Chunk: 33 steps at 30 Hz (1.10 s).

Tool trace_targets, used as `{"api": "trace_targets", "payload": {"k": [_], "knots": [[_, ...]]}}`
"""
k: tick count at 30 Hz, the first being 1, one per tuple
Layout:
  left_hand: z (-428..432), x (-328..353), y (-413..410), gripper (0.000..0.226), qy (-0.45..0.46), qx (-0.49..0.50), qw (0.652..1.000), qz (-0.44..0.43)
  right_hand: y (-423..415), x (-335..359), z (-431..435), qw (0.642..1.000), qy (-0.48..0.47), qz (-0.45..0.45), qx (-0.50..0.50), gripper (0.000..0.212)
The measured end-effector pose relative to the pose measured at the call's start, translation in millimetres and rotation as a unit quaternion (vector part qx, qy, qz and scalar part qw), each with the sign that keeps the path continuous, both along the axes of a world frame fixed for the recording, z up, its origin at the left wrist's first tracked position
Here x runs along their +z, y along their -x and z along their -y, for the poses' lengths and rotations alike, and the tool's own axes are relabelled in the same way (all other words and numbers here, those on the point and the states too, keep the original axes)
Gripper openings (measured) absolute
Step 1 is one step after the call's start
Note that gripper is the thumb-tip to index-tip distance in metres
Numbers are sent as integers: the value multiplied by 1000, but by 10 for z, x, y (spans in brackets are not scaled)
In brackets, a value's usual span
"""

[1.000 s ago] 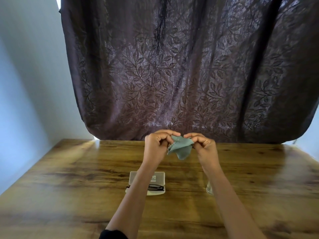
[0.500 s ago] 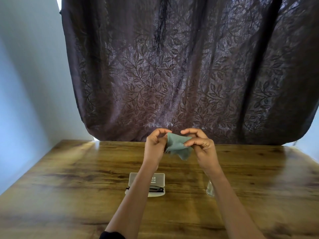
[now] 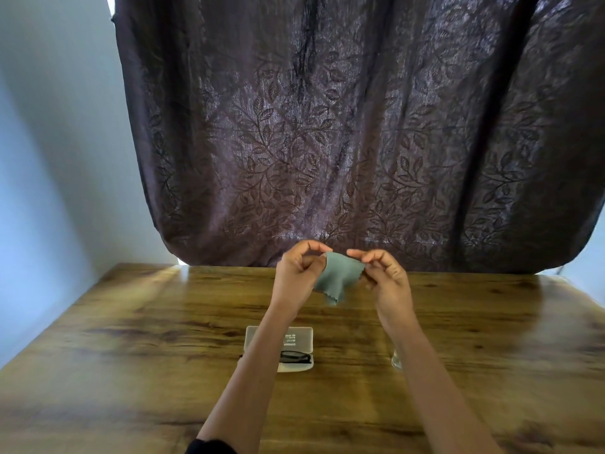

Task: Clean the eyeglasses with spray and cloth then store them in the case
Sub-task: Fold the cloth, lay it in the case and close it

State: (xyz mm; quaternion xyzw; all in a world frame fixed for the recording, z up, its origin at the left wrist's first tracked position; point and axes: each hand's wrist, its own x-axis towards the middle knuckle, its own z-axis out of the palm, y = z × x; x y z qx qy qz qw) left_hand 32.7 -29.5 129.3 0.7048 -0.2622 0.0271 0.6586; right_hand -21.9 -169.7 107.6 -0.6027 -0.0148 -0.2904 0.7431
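A small grey-green cloth (image 3: 339, 280) with a zigzag edge hangs in the air above the table, pinched at its top corners. My left hand (image 3: 296, 273) grips its left corner and my right hand (image 3: 384, 273) grips its right corner. Below them an open translucent white case (image 3: 296, 337) lies on the wooden table (image 3: 131, 339), with black eyeglasses (image 3: 294, 357) folded inside its lower half. My left forearm covers part of the case and glasses. A clear spray bottle (image 3: 396, 360) stands to the right, mostly hidden behind my right forearm.
A dark brown leaf-patterned curtain (image 3: 327, 142) hangs behind the table's far edge. A pale wall (image 3: 49, 158) runs along the left side of the table.
The cloth was bunched between my hands and now hangs more spread out. My hands have moved slightly apart while holding its corners.
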Motion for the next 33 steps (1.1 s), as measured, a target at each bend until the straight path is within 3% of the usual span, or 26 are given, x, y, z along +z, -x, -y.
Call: {"api": "trace_targets", "payload": {"k": [2,4,8,12,16,21,27,33], "knots": [[-5,29,10,27,-25,16,999,31,8,27,-15,996,-73,-27,38,21],[-13,32,1,27,-28,18,998,44,20,34,-9,995,-59,-50,62,14],[-36,53,-16,26,-22,18,999,36,9,27,12,994,-7,-91,66,28],[-70,54,-38,23,24,-12,998,-56,8,67,6,995,-10,-97,27,18],[-73,20,-52,22,68,-15,988,-137,0,100,-30,996,-7,-84,11,24],[-39,-5,-60,32,17,22,995,-92,-40,70,-75,989,85,-86,-82,25],[-22,-10,-3,24,-14,0,998,-56,-3,102,-115,975,206,-60,-53,26],[-37,38,12,10,-16,-41,997,-61,65,159,-79,981,179,-77,-21,27]]}}
